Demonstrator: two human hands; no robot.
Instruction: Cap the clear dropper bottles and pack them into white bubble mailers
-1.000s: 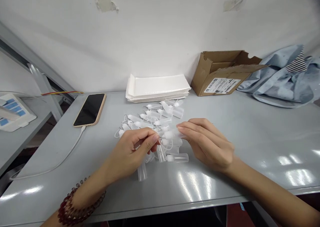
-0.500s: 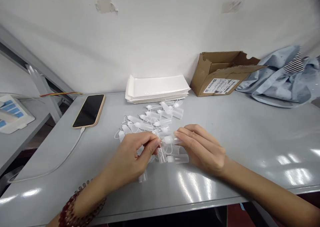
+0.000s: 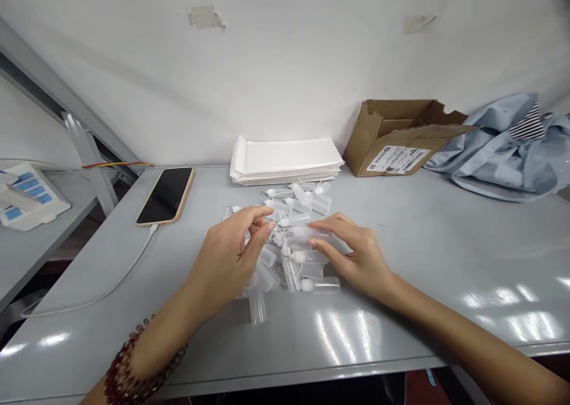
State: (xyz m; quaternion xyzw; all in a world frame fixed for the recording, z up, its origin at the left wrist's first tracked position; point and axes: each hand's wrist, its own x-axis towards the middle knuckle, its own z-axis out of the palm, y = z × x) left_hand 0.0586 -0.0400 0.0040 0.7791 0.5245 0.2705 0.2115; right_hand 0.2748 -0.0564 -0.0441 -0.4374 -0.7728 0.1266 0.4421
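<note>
Several small clear plastic bottles with white needle-tip caps [image 3: 293, 220] lie in a loose pile on the grey table. My right hand [image 3: 356, 247] is at the pile's right side, thumb and index finger on either side of one needle-tip bottle [image 3: 303, 232] lying with its cap to the left. Over the pile's left part hovers my left hand [image 3: 234, 247], its thumb and index tips a little apart with nothing visible between them. It hides some bottles. Closer to the front edge, one clear bottle [image 3: 257, 305] points towards me.
Behind the pile sits a stack of flat white boxes [image 3: 289, 155]. An open cardboard box [image 3: 401, 149] and a light blue cloth bag [image 3: 499, 149] stand at the back right. A phone [image 3: 165, 196] with a white charging cable [image 3: 133, 261] lies at left.
My left hand has risen away from the bottle caps and its fingertips have parted. My right hand has moved slightly up, its thumb and index finger spreading around a bottle. The view has shifted slightly.
</note>
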